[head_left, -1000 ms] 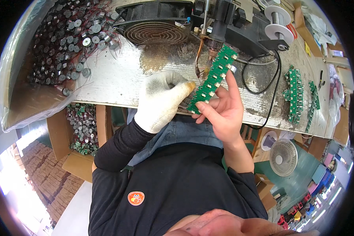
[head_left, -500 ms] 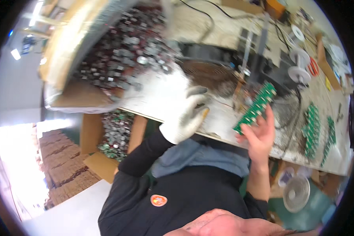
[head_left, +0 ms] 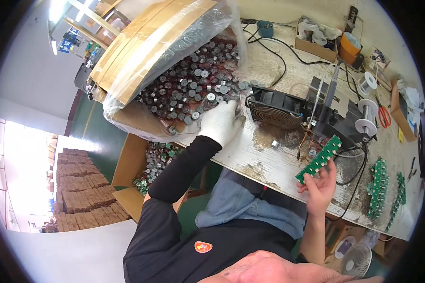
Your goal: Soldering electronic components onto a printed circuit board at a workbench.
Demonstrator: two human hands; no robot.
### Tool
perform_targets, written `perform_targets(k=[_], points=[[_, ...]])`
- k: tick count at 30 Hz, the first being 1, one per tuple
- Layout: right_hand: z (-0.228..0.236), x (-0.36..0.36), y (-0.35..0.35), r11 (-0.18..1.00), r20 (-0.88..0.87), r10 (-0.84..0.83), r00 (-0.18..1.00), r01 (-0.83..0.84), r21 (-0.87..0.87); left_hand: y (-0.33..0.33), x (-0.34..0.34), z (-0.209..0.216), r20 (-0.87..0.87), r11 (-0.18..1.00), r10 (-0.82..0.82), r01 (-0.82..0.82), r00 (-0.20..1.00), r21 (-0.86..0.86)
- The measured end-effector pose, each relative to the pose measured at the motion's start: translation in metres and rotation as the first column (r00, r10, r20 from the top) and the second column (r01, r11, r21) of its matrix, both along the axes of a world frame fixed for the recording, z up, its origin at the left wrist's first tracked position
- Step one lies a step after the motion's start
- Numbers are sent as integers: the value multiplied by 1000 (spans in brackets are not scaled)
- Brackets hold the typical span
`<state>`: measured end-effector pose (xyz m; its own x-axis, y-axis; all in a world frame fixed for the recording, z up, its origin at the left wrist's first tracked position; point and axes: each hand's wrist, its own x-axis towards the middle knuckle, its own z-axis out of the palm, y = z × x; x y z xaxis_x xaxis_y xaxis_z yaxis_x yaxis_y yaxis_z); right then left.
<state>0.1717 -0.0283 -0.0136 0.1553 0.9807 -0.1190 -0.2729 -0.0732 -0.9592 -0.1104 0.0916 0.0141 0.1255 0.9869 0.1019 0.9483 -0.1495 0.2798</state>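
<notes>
My left hand (head_left: 221,123), in a white glove, reaches to the near edge of a heap of small round silver metal parts (head_left: 193,85) with thin red wires. Its thumb stands apart from the fingers, whose tips touch the edge of the heap; nothing shows as held. In my bare right hand (head_left: 320,186) is a narrow green circuit board strip (head_left: 319,160), tilted, pinched at its lower end between thumb and fingers. Left of that strip, one loose silver part (head_left: 275,144) lies on the bench. A soldering tip (head_left: 299,153) points down near the strip's upper left side.
The heap spills from a plastic-lined carton (head_left: 160,47). Behind the loose part stands a black fan (head_left: 276,111). Solder spools (head_left: 366,118) and red-handled pliers (head_left: 385,117) lie right. More green boards (head_left: 377,188) rest there. An open box of parts (head_left: 127,160) sits below the bench edge.
My left hand has moved from above the bare bench to the heap's edge. The right hand still holds the green circuit board strip. The whole view has shifted and sharpened.
</notes>
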Motion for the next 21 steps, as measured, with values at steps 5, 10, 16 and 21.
perform_targets(k=[5, 10, 16, 21], points=[[-1, 1, -3, 1000, -19, -14, 1000, 14, -5, -24, 1, -5, 15, 997, 81, -81, 997, -16], [-2, 1, 1, 1000, -33, 8, 999, -8, -1, -64, -8, -10, 472, 968, 205, -250, 857, 34], [0, 2, 2, 1000, -7, 4, 1000, -4, -13, -69, -12, -3, 882, 950, 255, -273, 396, -152], [-6, 4, -2, 1000, -29, -7, 1000, 8, 18, -67, 2, -1, 955, 956, 257, -181, 148, -229]])
